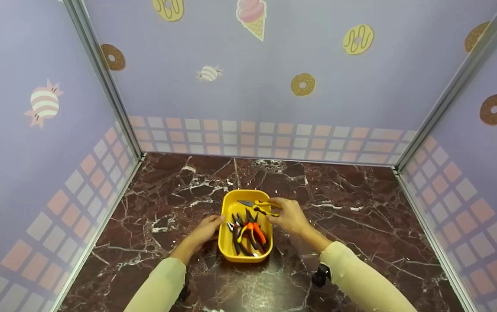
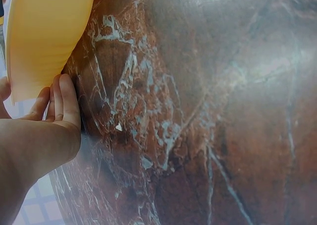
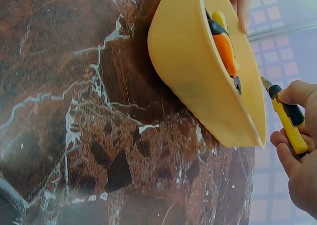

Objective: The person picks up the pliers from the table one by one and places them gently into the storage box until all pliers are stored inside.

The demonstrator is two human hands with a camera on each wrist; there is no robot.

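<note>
A yellow plastic box [image 1: 245, 259] stands on the marbled surface with several pliers inside. My left hand [image 1: 205, 229] holds the box's left side; in the left wrist view its fingers [image 2: 67, 98] lie along the outer wall, with the thumb at the rim. My right hand [image 1: 290, 216] grips long-nose pliers [image 1: 260, 204] with yellow and black handles. Their tips point left, over the far part of the box. In the right wrist view, these pliers [image 3: 287, 117] sit between thumb and fingers, above the rim. Orange-handled pliers [image 1: 258, 236] lie among the others in the box.
A dark red marbled tabletop [image 1: 352, 260] with white veins spreads around the box. Patterned lilac panels rise at the back [image 1: 248, 99], left [image 1: 49, 143] and right [image 1: 491, 173], with metal strips at the corners.
</note>
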